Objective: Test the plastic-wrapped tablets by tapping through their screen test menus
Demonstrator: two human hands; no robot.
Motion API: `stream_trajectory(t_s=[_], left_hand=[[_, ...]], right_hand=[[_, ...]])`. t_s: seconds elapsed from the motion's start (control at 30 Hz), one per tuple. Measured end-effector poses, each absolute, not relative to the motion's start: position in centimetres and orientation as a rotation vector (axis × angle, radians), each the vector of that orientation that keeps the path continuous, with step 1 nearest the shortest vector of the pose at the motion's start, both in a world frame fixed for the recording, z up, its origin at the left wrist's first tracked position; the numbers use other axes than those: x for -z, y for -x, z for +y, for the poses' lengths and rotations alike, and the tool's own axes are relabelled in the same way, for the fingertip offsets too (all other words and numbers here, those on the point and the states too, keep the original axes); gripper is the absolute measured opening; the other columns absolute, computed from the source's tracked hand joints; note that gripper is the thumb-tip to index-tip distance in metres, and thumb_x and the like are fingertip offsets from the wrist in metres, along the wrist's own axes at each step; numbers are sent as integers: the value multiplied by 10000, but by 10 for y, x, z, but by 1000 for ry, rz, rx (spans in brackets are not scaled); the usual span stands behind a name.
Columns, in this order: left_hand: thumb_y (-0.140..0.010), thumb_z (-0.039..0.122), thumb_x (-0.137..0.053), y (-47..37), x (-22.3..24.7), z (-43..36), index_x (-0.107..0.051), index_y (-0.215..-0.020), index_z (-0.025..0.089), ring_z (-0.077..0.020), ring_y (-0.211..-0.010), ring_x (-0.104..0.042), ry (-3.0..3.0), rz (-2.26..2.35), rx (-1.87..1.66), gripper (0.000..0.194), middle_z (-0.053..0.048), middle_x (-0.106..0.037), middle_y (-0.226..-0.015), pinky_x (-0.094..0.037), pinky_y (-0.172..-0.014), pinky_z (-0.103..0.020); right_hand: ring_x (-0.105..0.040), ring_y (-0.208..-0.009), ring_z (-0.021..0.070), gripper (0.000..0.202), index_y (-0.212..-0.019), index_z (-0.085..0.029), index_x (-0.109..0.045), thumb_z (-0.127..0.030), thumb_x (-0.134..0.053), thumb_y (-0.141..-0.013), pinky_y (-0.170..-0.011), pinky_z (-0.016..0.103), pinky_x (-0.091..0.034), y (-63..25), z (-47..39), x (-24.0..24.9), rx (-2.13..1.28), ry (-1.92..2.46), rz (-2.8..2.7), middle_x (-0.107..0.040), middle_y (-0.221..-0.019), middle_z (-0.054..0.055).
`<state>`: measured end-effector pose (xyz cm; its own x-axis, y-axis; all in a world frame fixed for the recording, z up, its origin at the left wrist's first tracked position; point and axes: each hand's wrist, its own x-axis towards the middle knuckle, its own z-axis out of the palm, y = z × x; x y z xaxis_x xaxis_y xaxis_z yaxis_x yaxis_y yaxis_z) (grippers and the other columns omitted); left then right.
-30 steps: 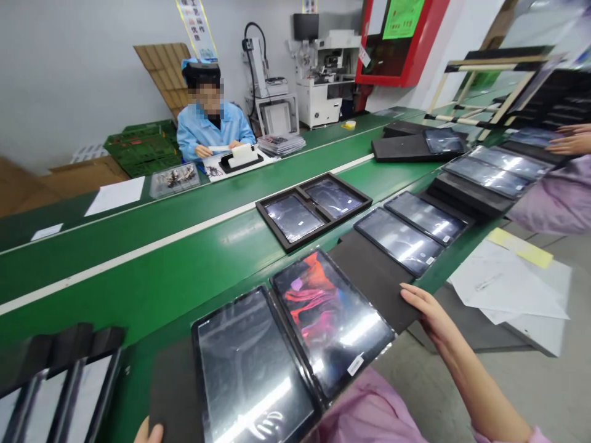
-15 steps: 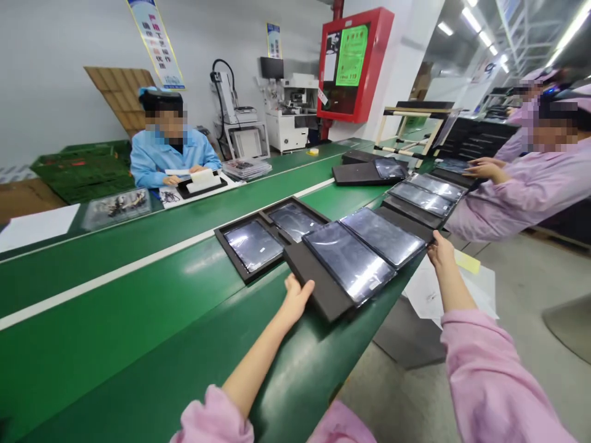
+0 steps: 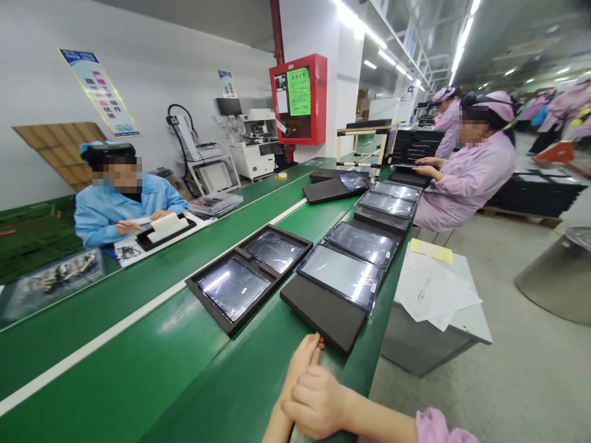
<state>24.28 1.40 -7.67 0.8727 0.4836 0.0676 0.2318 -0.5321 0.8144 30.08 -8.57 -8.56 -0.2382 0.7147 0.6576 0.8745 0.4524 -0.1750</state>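
My left hand (image 3: 305, 358) is at the near edge of a black foam tray (image 3: 323, 314), its fingers held together with nothing visible in them. Contact with the tray is unclear. My right hand (image 3: 318, 400) is wrapped round my left wrist. On that tray's far part lie two glossy tablet-like screens, the nearer screen (image 3: 339, 275) and the farther screen (image 3: 362, 242). Left of them, a second black tray (image 3: 252, 263) holds a large screen (image 3: 233, 287) and another screen (image 3: 276, 250) in its recesses.
More screens (image 3: 388, 203) and black trays (image 3: 337, 191) sit farther along the green bench (image 3: 152, 369). A co-worker in blue (image 3: 132, 203) sits opposite; another in pink (image 3: 466, 160) works at right. Papers (image 3: 431, 292) lie on a grey cabinet (image 3: 410, 341).
Both hands have left the black tray's sides, and my right hand has come across onto my left wrist. The tray now rests flatter on the bench. The view has turned right.
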Motion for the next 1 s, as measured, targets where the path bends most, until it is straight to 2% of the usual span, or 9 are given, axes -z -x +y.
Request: stream_trajectory(t_s=[0.03,0.1,0.17,0.3,0.43,0.57,0.7,0.87,1.0], left_hand=[[-953,419,-438,-235,73,24,-740,-1232,305,-272,-1101,-702,-2164,519,-368,426,-87,-737,-1139,-573,-992,-359],[-935,363,-406,-212,63,46,-747,-1220,286,-260,-1057,-714,-2205,562,-427,451,-80,-744,-1097,-571,-1010,-394],[-940,333,-371,-186,53,66,-738,-1230,234,-268,-1065,-713,-2235,627,-511,479,-111,-740,-1130,-565,-1023,-445],[-963,353,-360,-144,45,91,-747,-1158,211,-284,-1033,-722,-2238,740,-627,456,-134,-744,-1105,-576,-991,-478],[-963,368,-394,-115,49,93,-740,-1175,243,-271,-1037,-723,-2293,843,-678,424,-98,-743,-1110,-588,-962,-453],[-972,349,-399,-67,50,72,-727,-1230,247,-273,-1067,-715,-2320,972,-652,430,-95,-727,-1147,-590,-969,-455],[-985,330,-408,-9,52,42,-730,-1251,265,-273,-1063,-718,-2329,1041,-653,423,-97,-718,-1155,-606,-959,-444],[-978,354,-419,14,44,23,-742,-1234,270,-285,-1084,-715,-2331,1112,-617,420,-108,-713,-1166,-603,-970,-465],[-998,369,-395,18,10,-11,-760,-1185,260,-277,-1124,-707,-2237,1149,-628,424,-111,-734,-1139,-582,-1019,-447]], right_hand=[[-619,-730,243,166,-997,-243,-652,-316,-555,-883,-731,394,-539,-292,-75,88,237,1339,-2066,-649,-770,47],[-652,-848,269,239,-1038,-206,-649,-365,-596,-869,-775,408,-563,-295,-62,86,49,1580,-1924,-686,-903,90],[-663,-1030,304,295,-1134,-165,-638,-343,-588,-903,-903,453,-571,-315,-59,79,-162,1887,-1637,-689,-1108,153],[-577,-1331,323,416,-1363,-101,-559,-266,-521,-983,-1165,490,-445,-348,-63,74,-306,2057,-1487,-603,-1395,230],[-552,-1387,315,508,-1455,-77,-496,-310,-499,-1004,-1192,463,-436,-357,-66,83,-329,2111,-1488,-568,-1470,240],[-578,-1365,321,510,-1457,-97,-496,-335,-443,-1009,-1180,484,-445,-373,-68,88,-313,2177,-1447,-590,-1455,229],[-624,-1291,356,462,-1382,-126,-534,-367,-406,-1010,-1107,515,-485,-388,-62,84,-229,2257,-1348,-645,-1351,228],[-656,-1205,334,358,-1243,-159,-573,-376,-415,-1006,-1016,448,-519,-389,-60,67,-154,2344,-1303,-677,-1252,192],[-707,-993,339,295,-1053,-193,-589,-355,-349,-995,-811,431,-552,-379,-78,57,-148,2413,-1374,-706,-1048,179]])
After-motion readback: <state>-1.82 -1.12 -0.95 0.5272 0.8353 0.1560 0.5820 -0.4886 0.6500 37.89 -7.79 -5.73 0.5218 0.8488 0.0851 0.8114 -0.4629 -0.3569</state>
